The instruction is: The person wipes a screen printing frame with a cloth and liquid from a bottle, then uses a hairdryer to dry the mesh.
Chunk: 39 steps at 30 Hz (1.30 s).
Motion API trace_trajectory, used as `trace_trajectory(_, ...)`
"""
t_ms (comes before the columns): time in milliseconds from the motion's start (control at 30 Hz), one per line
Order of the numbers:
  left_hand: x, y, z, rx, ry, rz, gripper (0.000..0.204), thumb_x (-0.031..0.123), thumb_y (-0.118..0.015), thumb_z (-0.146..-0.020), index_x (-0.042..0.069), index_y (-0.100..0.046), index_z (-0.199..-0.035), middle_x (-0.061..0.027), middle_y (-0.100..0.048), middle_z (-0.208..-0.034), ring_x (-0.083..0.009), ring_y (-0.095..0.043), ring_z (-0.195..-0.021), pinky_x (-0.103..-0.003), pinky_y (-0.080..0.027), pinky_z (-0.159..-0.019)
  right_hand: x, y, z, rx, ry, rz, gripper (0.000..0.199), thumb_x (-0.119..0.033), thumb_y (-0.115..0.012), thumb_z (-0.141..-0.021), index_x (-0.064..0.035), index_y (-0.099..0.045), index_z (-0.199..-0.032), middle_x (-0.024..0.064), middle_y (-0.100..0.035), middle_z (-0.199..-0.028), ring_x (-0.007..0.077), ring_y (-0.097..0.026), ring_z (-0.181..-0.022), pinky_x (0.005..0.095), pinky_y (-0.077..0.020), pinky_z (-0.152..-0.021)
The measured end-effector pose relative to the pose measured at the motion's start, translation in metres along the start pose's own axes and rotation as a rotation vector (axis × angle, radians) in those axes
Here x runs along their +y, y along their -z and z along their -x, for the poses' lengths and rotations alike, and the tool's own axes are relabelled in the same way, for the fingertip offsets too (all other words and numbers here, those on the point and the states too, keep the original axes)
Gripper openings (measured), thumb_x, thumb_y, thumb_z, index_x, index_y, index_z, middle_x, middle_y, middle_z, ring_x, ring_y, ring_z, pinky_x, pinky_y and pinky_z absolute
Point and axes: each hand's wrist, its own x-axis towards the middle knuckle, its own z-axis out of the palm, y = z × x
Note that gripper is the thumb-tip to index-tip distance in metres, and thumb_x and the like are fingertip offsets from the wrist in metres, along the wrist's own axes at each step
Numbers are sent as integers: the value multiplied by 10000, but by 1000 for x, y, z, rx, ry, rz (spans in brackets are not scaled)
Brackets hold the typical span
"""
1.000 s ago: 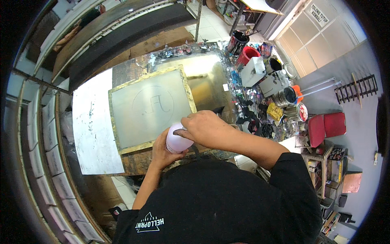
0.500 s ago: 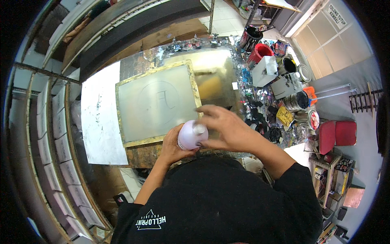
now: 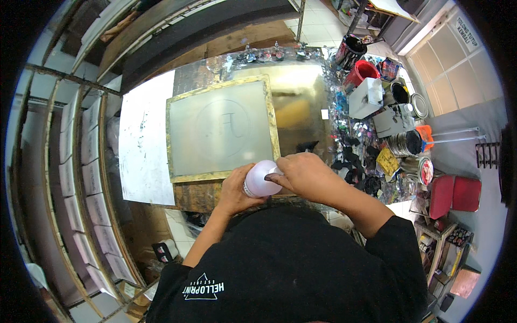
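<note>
A pale lilac, round-shouldered plastic bottle (image 3: pixel 260 183) stands at the near edge of the worktable, close to my body. My left hand (image 3: pixel 236 191) is wrapped round its left side. On top, the fingers of my right hand (image 3: pixel 306 173) are closed round the bottle's cap, which they mostly hide. Just beyond my hands lies a screen-printing frame (image 3: pixel 273 121) with yellowish, worn edges. Its pale mesh (image 3: pixel 188 145) bears a faint circle with a letter-like mark inside.
White paper (image 3: pixel 142 145) covers the table's left part. Along the right stand a red tub (image 3: pixel 362 74), a white box (image 3: pixel 365 98), a yellow sponge-like block (image 3: pixel 388 161) and several paint cans. A rack (image 3: pixel 92 156) rises at left; red chairs (image 3: pixel 464 194) stand at right.
My right hand has come down onto the bottle's top, and its fingers have closed round the cap. My left hand keeps its hold. The whole view has shifted slightly.
</note>
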Motion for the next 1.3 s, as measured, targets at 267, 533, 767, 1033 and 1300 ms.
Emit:
trace_trajectory(267,-6,-10,13,87,136,81,883,287,-962,-550,85,-571,-1316,-158,-656,-1221,-356,-637,-1125,-451,-517,-965,80,-17,-5,804,78,-246,287,-61,-727,-803,-16,-653,-1076,163,-683,-959,300,-687,-843,374,-557,-778)
trace_trajectory(533,-24,-12,38,142,248,157,939,293,-972,-558,65,-527,-1352,-156,-650,-1218,-323,-633,-1143,-435,-519,-973,294,-148,-84,1040,-431,-262,352,-121,-825,-697,3,-618,-954,173,-686,-869,349,-675,-811,417,-533,-752)
trace_trajectory(767,-42,-1,57,266,230,160,927,248,-967,-586,36,-481,-1347,-146,-651,-1188,-262,-660,-1086,-401,-545,-928,226,-152,-61,890,-494,-113,514,-186,-827,-750,2,-596,-1169,231,-574,-1267,420,-529,-1179,471,-451,-1008)
trace_trajectory(1033,-52,29,37,205,312,281,911,218,-958,-604,35,-480,-1358,-141,-650,-1201,-244,-653,-1107,-388,-541,-938,168,-201,-94,703,-426,141,460,-223,-731,-841,-48,-641,-1257,176,-635,-1214,366,-541,-1168,464,-428,-1016)
trace_trajectory(1300,-82,65,-5,92,235,0,865,356,-890,-612,69,-529,-1345,-181,-662,-1204,-372,-655,-1065,-468,-538,-907,171,-180,-117,562,-442,382,192,-149,-697,-806,-138,-730,-995,42,-659,-989,261,-557,-1082,447,-406,-901)
